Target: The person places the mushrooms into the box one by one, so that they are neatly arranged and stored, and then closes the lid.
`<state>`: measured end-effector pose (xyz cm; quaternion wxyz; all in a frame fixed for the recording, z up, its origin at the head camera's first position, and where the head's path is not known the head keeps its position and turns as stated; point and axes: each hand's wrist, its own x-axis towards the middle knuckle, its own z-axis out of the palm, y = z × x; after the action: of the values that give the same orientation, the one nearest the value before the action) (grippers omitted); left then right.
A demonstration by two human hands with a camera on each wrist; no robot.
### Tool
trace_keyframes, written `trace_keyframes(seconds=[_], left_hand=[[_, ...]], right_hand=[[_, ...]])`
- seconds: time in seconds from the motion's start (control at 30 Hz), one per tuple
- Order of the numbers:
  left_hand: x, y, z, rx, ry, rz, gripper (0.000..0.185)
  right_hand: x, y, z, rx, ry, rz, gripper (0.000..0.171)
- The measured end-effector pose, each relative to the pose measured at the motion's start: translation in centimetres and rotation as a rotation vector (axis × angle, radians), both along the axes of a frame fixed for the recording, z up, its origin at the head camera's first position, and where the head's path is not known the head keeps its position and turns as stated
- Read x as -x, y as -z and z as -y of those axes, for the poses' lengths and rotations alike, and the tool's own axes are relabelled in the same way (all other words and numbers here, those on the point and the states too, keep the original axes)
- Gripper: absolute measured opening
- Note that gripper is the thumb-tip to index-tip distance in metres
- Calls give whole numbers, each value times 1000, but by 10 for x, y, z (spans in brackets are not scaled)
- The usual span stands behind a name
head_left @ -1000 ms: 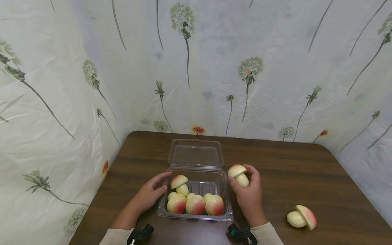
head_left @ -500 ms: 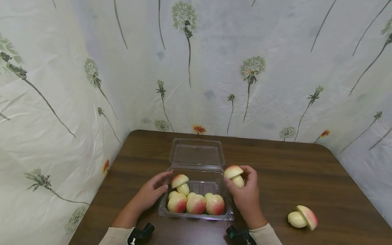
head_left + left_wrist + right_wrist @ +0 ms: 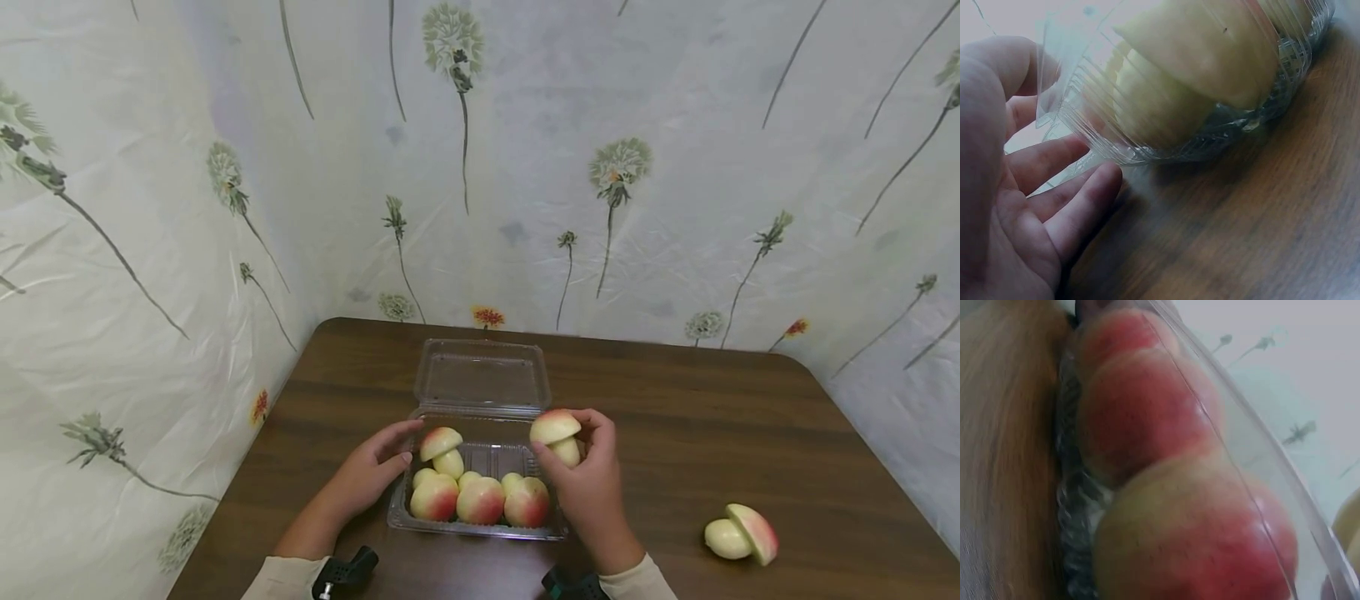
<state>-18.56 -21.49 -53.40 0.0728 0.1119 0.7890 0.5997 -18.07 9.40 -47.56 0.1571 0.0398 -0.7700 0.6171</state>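
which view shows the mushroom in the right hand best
The head view: the mushroom shows whole, cap and stem, gripped by the right hand above the clear box. The left wrist view misses it; the right wrist view shows only boxed mushrooms close up.

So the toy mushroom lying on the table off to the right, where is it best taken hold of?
Probably by the pale stem, coming from above. The loose mushroom lies on its side on the table, cap tilted right, so the stem's rounded sides are free for thumb and fingers, much as the right hand holds its mushroom.
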Motion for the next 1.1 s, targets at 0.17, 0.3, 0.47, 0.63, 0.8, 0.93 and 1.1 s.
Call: trace_keyframes(seconds=[0.17,0.3,0.47,0.63,0.8,0.93,1.1], left_hand=[[4,8,3,-9,7,-15,45],[5,8,3,-13,16,-24,45],[5,10,3,-1,12,-17,44],[6,14,3,7,10,-8,44],[2,3,1,4,10,7,45],[-2,-12,-1,3,27,6,46],[-4,-18,-2,7,26,3,46]], right_hand=[[-2,-5,6,-7,-62,-21,64],[-4,-9,11,-10,-66,-13,62],[-5,-11,15,-22,-54,21,62],[3,1,18,-31,-61,53,64],[10,10,23,-77,-65,72,65],[12,10,31,-96,-61,81,65],[12,9,41,-82,-101,94,66]])
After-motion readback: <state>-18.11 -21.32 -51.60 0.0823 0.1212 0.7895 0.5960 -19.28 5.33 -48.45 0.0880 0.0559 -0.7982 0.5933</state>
